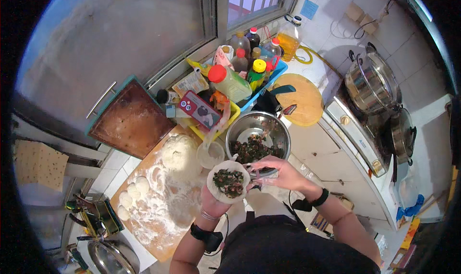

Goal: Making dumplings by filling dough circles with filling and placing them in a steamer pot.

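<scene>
A round dough wrapper (215, 193) lies flat across my left hand (212, 203), which supports it from below. Chopped green and pink filling (229, 183) is heaped in the middle of the wrapper. My right hand (282, 173) comes in from the other side, thumb and index fingertips at the wrapper's right edge. Whether those fingers pinch the dough is not clear. Just beyond, a stainless steel bowl (284, 131) contains more filling (254, 148). To the left, a floured wooden board (155, 247) bears a large dough lump (178, 151) and several small dough pieces (134, 191).
A clear plastic container (210, 155) stands beside the bowl. Behind are a yellow basket (236, 112), a blue tray (279, 72) with bottles, and a round cutting board (306, 101). A gas stove (356, 137) with pots (372, 83) is at right. A metal basin (108, 259) sits lower left.
</scene>
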{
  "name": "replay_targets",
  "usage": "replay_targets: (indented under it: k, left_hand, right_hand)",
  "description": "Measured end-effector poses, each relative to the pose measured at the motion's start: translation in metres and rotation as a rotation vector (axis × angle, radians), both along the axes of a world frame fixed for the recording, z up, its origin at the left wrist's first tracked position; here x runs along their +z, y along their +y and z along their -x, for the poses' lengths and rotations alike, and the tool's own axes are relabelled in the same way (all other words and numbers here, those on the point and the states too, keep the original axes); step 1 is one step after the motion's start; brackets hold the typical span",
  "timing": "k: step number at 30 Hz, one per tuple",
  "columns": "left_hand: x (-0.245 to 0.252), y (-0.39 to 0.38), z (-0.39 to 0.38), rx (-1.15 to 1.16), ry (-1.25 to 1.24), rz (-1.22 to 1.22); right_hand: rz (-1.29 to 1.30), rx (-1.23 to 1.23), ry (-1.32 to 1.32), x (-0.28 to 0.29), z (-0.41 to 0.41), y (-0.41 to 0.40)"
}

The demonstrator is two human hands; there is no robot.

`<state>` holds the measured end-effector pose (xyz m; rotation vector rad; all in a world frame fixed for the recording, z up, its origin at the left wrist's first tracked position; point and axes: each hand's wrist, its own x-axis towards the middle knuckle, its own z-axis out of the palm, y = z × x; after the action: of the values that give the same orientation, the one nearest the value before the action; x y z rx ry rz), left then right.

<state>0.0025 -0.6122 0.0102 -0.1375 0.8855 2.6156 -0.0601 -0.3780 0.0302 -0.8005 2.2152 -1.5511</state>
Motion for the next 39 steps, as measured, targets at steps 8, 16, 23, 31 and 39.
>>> replay_targets:
  k: [8, 16, 23, 31, 39]
  left_hand:
    - [0.018, 0.011, -0.009, -0.031, -0.158, -0.309]
    - [0.03, 0.023, -0.006, -0.154, -0.206, -0.443]
    - [0.036, 0.033, -0.003, -0.255, 0.26, 0.227]
    - [0.034, 0.031, -0.017, -0.115, 0.337, 0.365]
    - [0.019, 0.023, -0.024, -0.196, -0.015, 0.333]
  right_hand:
    - [-0.005, 0.098, -0.192, 0.016, -0.009, -0.004]
    - [0.16, -0.116, -0.566, 0.031, -0.03, -0.001]
    - [0.158, -0.136, -0.364, 0.022, -0.033, 0.007]
    - [-0.077, -0.151, -0.051, 0.024, -0.03, 0.015]
    - [-0.065, -0.102, 0.12, 0.024, -0.027, 0.012]
